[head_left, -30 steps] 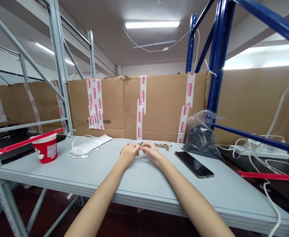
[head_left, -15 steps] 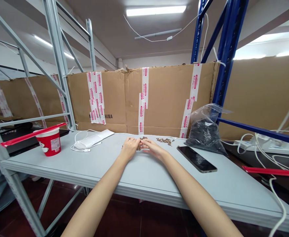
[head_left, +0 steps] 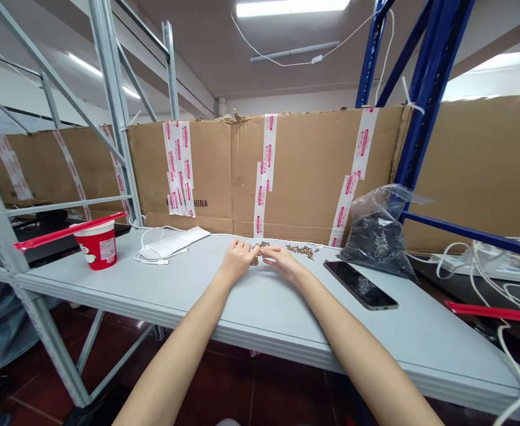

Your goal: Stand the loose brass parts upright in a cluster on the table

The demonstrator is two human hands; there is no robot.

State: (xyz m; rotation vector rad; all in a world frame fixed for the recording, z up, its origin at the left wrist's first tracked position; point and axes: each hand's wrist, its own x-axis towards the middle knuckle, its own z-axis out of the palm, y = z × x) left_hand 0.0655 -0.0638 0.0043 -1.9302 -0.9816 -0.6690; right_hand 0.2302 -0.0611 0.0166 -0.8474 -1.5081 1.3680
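Note:
Both my hands meet over the far middle of the grey table. My left hand [head_left: 238,260] is closed, its fingers bent over and their tips together. From the right, my right hand [head_left: 281,262] reaches in with thumb and fingers pinched at the left fingertips. Whatever they hold is too small to make out. Small brass-coloured metal parts [head_left: 254,261] lie around the fingertips, partly hidden by the hands. A second loose pile of similar small parts [head_left: 302,251] lies right of my right hand.
A black phone [head_left: 361,285] lies to the right, before a clear plastic bag [head_left: 377,239] of dark contents. At left stand a red cup [head_left: 97,245] and a white pouch [head_left: 175,242] with a cable. A taped cardboard wall [head_left: 215,171] closes the back.
The camera view has shifted slightly, moving the scene a little right. My fingers have shifted slightly against each other, and my right hand covers less of the near parts.

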